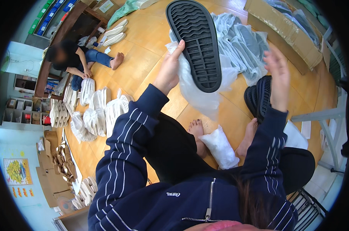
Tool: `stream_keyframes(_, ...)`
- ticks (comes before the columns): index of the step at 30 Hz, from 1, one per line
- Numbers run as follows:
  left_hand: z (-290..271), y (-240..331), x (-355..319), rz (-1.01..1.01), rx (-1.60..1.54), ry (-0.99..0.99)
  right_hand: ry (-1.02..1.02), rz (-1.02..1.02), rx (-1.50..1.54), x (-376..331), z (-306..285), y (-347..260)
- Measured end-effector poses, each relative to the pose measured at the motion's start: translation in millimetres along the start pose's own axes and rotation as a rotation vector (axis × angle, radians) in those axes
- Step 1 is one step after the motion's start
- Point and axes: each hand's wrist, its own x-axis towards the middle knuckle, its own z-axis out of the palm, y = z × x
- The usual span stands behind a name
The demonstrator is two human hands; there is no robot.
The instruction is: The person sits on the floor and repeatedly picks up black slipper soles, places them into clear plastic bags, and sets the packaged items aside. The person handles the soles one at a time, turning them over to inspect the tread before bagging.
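Note:
In my left hand [169, 71] I hold a black shoe sole [197, 50], raised over the floor with its ridged underside showing. My thumb lies on the sole's edge, and the other fingers are hidden behind it. A thin translucent plastic bag [201, 100] hangs behind and below the sole, against the same hand. My right hand [278, 79] is lifted on the right, its stretched fingers slightly blurred and nothing visible in them. Close under it, several black soles [255, 98] rest by my foot. A filled white plastic bag [220, 147] lies between my feet.
A heap of pale plastic bags [240, 42] spreads ahead, beside a long cardboard box [286, 34]. Bundles of white soles [99, 109] stand on the left. Past them another person [72, 57] sits on the floor. Grey metal legs [324, 119] rise at right.

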Motion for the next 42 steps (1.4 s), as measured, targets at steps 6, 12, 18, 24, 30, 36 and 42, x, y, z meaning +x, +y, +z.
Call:
stream_keyframes(6,-1.0,10.4,4.3,-0.104,-0.335,-0.301,0.160,0.918,-1.433,-83.3,-48.7,163.2)
stream_keyframes(12,-18.9,-19.5,24.9,-0.137,-0.615,-0.829,0.054,1.003,-1.421,-92.2,-57.6,180.0)
stream_keyframes(18,-15.0,-18.7,42.0,-0.333,-0.726,-1.157,0.061,1.034,-1.273,-72.6,-78.9,171.3)
stream_keyframes(24,-37.8,-32.4,54.2,-0.372,-0.748,-1.168,0.027,0.980,-1.299,-85.6,-80.4,175.7)
stream_keyframes(30,-28.3,-28.0,43.3,-0.218,-0.647,-0.967,-0.013,0.937,-1.236,-63.1,-90.8,135.5)
stream_keyframes(36,-31.1,-18.4,40.4,-0.256,-0.478,-0.703,0.180,0.378,-0.634,-30.8,-81.3,124.0)
stream_keyframes(42,-25.5,-18.1,18.3,-0.163,0.044,-0.283,0.023,0.162,0.083,-22.4,45.1,2.8)
